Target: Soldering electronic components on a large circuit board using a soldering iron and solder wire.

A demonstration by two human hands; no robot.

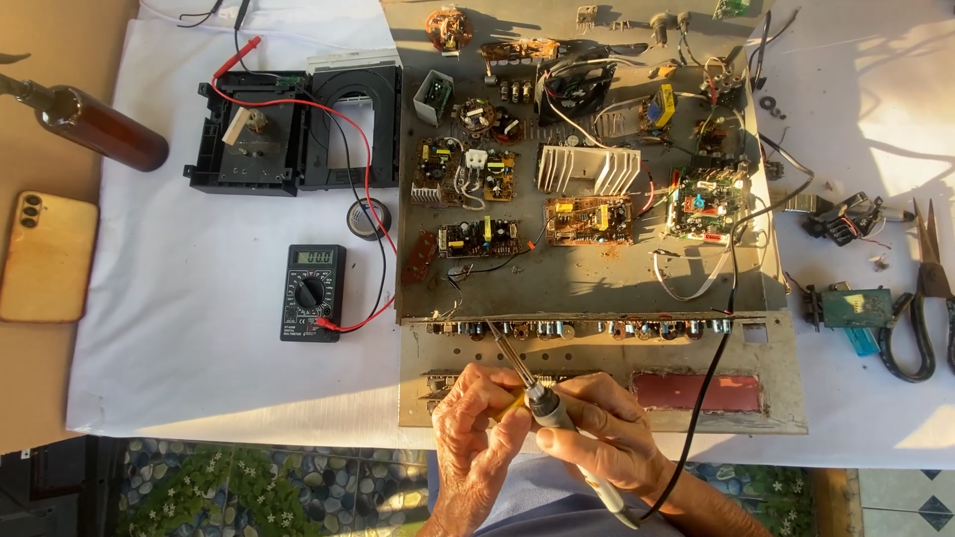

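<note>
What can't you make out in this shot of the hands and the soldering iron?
Head view:
- Soldering iron: its grip is covered by the right hand.
- Yellow piece in the left hand: mostly covered by fingers, kind unclear.
- Multimeter: readout too small.
- Scissors: cut off by the right edge.

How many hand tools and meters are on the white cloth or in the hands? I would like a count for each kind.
Soldering iron: 1
Multimeter: 1
Scissors: 1
Tape roll: 1
Total: 4
</note>
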